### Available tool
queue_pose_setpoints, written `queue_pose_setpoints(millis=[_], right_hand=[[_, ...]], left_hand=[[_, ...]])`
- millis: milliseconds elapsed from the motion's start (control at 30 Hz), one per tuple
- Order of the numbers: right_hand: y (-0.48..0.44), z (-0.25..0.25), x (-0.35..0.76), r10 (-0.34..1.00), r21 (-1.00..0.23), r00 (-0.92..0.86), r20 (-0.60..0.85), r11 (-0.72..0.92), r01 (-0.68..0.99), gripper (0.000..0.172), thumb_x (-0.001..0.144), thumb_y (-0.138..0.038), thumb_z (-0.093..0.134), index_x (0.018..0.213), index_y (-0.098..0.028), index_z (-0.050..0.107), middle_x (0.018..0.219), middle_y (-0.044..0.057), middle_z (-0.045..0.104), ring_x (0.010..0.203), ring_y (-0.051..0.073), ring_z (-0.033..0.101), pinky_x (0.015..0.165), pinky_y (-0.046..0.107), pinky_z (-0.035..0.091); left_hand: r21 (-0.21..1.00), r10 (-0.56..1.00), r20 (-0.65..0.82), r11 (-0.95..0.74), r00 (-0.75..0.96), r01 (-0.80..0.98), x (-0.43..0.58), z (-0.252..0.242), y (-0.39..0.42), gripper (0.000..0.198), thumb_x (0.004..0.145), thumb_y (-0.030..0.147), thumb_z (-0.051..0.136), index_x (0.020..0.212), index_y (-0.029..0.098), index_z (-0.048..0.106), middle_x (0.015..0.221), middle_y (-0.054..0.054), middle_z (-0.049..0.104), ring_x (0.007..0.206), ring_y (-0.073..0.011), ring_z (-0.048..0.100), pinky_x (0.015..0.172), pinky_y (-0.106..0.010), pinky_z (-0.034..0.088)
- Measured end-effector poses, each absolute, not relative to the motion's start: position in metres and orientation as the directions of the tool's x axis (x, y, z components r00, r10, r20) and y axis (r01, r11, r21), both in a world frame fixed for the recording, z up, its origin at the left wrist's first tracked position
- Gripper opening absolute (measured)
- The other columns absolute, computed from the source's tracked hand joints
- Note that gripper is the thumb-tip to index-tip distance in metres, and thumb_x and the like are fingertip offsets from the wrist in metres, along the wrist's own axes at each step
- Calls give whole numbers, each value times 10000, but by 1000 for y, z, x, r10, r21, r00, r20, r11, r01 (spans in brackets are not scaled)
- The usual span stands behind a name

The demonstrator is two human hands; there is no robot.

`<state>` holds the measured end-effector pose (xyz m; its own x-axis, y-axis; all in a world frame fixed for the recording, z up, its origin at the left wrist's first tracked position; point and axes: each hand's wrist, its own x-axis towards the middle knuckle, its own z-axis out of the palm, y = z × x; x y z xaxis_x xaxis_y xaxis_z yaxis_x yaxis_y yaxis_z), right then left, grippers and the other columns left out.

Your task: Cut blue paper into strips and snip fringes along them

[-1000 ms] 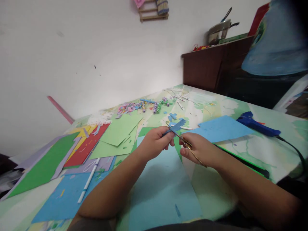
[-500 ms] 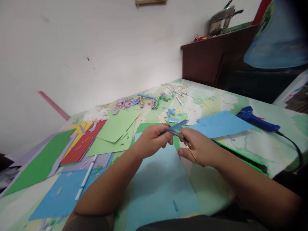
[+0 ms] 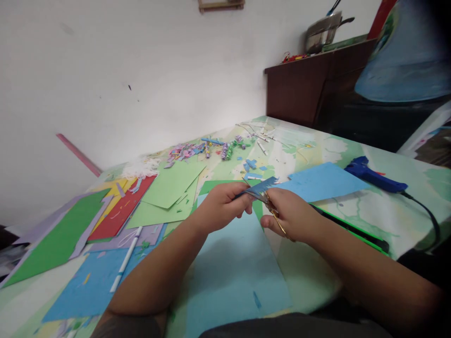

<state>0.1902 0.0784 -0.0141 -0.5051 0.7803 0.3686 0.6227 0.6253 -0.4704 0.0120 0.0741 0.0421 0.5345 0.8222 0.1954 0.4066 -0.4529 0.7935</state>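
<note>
— What have the hands got?

— The left hand (image 3: pixel 221 206) pinches a blue paper strip (image 3: pixel 262 187) at its near end. The right hand (image 3: pixel 291 216) is clenched on gold-handled scissors (image 3: pixel 276 217), blades at the strip.

— Which way does the strip run?

— Its long axis goes from the left fingertips up and rightward; the free end points away, above the counter (image 3: pixel 355 211).

— Any change?

— A second ago its cut fringe fanned upward. Now it looks flatter, though blur may hide the teeth. Less scissor handle shows below the right hand.

— And around them?

— A pale blue sheet (image 3: pixel 229 272) lies under the wrists, green and red sheets and a white pen (image 3: pixel 125 259) to the left, a blue glue gun (image 3: pixel 369 173) to the right. Beyond are a white wall and a dark cabinet (image 3: pixel 299 89).
</note>
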Motion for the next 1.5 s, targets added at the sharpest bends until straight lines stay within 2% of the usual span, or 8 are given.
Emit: queue_pose_setpoints(millis=[233,600,767,900,1067,1200,1300,1500], right_hand=[[78,-14,190,757,-374,-519,398,650,661,470,722,-662,362,653,-197,388,607,-6,409,544,128,341,508,257,243],[78,-12,190,733,-272,-569,373,673,688,558,726,-695,273,685,-176,472,630,39,463,589,167,400,529,278,263],[77,-11,191,715,-269,-566,410,688,674,601,715,-724,203,653,-184,459,601,41,459,548,159,391,502,273,252],[77,-11,191,721,-268,-569,396,683,679,576,711,-721,242,642,-189,451,605,36,459,558,158,393,509,272,249],[81,-11,191,789,-373,-511,341,613,697,533,677,-727,318,605,-203,386,560,-2,401,526,137,355,481,258,228],[83,-13,191,787,-470,-517,335,616,632,507,714,-692,274,627,-202,368,581,-6,402,522,127,354,484,257,258],[82,-14,190,772,-496,-542,332,631,596,480,741,-655,273,654,-196,383,598,-4,411,533,127,361,497,262,275],[77,-11,190,778,-507,-544,315,622,597,458,743,-632,308,658,-190,400,606,2,422,542,132,367,507,267,281]], left_hand=[[862,835,93,-340,543,375,9,41,76,213,766,242,460,589,138,518,494,38,502,415,-33,433,410,-152,348],[875,762,-41,-285,646,391,4,55,73,200,751,203,474,577,124,535,504,24,522,389,-30,413,405,-164,363],[915,732,-80,-215,677,341,1,55,75,139,734,194,501,617,128,540,508,28,533,380,-34,419,392,-171,363],[930,729,-79,-192,680,313,1,54,75,133,721,182,501,603,130,533,503,28,538,369,-36,415,382,-176,355],[931,800,-40,-189,599,314,5,50,75,128,726,175,470,613,138,517,529,26,552,389,-39,434,382,-170,345],[863,881,103,-310,462,399,9,48,73,152,716,133,444,598,138,540,511,39,504,453,-46,464,446,-167,371],[805,896,186,-374,403,460,11,48,70,196,748,177,433,588,145,540,497,46,492,456,-45,465,465,-165,377],[695,871,262,-468,415,546,15,48,65,208,753,169,426,583,156,546,482,52,489,452,-50,460,468,-165,364]])
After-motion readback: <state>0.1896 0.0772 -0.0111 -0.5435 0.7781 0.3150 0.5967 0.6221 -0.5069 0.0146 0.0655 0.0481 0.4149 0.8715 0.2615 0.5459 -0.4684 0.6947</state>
